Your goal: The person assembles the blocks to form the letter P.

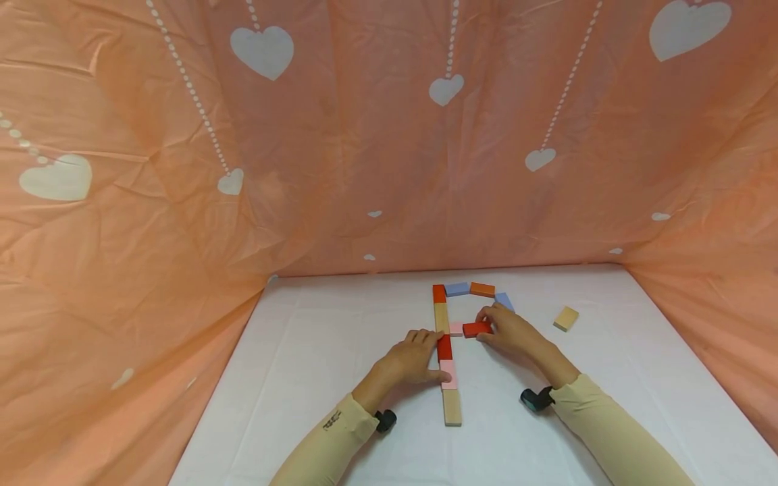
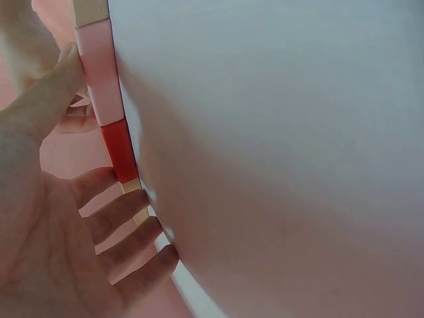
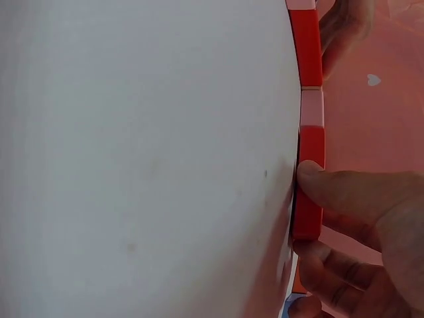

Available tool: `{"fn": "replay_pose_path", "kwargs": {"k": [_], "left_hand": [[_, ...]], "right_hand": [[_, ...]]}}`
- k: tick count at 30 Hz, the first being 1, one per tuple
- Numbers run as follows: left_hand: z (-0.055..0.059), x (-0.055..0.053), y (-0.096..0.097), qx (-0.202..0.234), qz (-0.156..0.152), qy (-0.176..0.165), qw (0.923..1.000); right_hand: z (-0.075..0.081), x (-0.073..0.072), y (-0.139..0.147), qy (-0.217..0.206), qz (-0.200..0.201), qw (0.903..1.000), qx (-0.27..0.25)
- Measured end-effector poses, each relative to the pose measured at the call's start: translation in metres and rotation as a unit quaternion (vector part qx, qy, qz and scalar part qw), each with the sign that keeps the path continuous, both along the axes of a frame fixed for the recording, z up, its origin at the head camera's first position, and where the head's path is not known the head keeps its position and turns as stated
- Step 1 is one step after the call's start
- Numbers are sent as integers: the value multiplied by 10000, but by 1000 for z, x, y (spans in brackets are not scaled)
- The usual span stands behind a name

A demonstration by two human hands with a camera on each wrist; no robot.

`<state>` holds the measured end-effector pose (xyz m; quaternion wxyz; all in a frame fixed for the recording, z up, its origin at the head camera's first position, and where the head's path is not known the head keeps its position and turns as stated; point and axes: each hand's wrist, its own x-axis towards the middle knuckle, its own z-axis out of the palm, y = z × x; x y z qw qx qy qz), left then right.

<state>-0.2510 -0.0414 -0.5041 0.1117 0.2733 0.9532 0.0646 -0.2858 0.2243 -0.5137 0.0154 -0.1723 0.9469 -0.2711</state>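
Note:
My right hand (image 1: pixel 510 331) pinches a red block (image 1: pixel 475 329) between thumb and fingers; in the right wrist view its end meets a small pink block (image 3: pixel 312 109). My left hand (image 1: pixel 410 359) rests along a vertical row of blocks. Its fingertips touch near the middle red block (image 1: pixel 445 347), and its thumb lies on the larger pink block (image 1: pixel 448 368). In the left wrist view those fingers (image 2: pixel 126 218) are extended. Below the pink block is a wooden block (image 1: pixel 452 408). Higher in the row come another wooden block (image 1: pixel 441 316) and a red block (image 1: pixel 439 293) at the top.
A blue block (image 1: pixel 457 289), an orange block (image 1: pixel 483 289) and a second blue block (image 1: pixel 504 301) curve right from the row's top. One loose wooden block (image 1: pixel 566 318) lies to the right on the white tabletop (image 1: pixel 340 310). An orange curtain (image 1: pixel 377 169) hangs behind.

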Motion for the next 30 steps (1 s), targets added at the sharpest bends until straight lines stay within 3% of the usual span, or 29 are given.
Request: {"fn": "replay_pose_path", "kwargs": {"k": [30], "left_hand": [[2,0,2,-27,45,-4,10000]], "right_hand": [[-1,-1,1,-105,25,9997,-205]]}}
